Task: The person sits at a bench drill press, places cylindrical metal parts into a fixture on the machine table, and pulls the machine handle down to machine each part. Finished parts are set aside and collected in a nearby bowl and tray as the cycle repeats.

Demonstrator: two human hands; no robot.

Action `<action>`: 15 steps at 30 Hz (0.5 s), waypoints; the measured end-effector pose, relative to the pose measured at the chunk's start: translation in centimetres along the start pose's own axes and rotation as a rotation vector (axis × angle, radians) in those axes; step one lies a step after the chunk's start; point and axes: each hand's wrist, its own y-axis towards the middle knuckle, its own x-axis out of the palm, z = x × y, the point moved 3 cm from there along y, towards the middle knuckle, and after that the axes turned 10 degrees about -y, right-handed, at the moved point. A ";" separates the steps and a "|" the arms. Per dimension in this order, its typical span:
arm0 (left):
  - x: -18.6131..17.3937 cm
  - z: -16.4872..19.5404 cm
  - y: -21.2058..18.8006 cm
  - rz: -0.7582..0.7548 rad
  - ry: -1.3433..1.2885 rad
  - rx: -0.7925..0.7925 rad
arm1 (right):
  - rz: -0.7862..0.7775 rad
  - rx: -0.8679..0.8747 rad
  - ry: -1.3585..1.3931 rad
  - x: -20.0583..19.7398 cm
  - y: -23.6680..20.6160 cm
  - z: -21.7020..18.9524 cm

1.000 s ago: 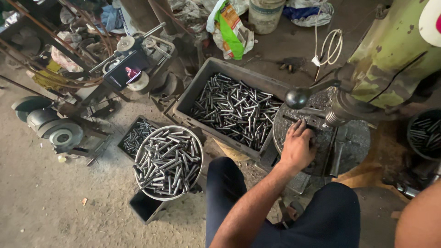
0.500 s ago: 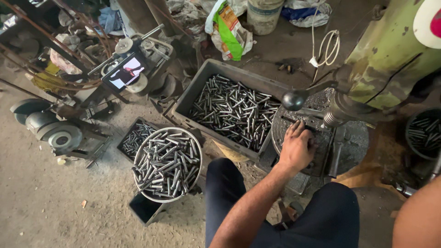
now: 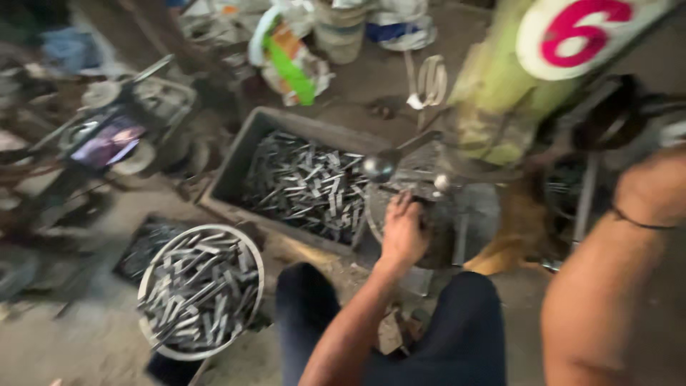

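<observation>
**Left hand at the drill table, steel pins all around**

Nearest to the camera are the person's knees in dark trousers point(image 3: 429, 336). From between them the left hand point(image 3: 402, 232) reaches to the round grey metal machine table point(image 3: 468, 214) and rests on its front edge. The fingers are curled down over something small there, but the picture is blurred and I cannot tell what they hold. The right hand is out of view; only the right forearm point(image 3: 614, 286) shows, right of the table.

Left of the table and nearer stands a round white basin of short grey steel pins point(image 3: 200, 289). Just left of the table is a grey rectangular metal bin point(image 3: 239, 168) with many more pins. Behind the table rises the green machine column point(image 3: 500, 93).

These pins look hard, stiff, smooth and probably oily, light singly, heavy in mass. I would pinch one at its middle.
</observation>
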 end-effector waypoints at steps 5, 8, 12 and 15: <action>0.1 0.1 0.0 -0.013 -0.002 -0.005 | 0.109 -0.127 -0.036 0.2 1.1 -0.9; 0.1 0.2 -0.1 0.008 -0.026 0.031 | 0.141 -0.149 -0.007 0.1 1.3 -0.9; 0.1 0.3 -0.2 0.046 -0.041 0.044 | 0.132 -0.051 0.286 -0.2 1.8 1.2; 0.2 0.3 -0.2 0.038 -0.048 0.026 | 0.109 -0.137 0.208 -0.7 1.7 2.6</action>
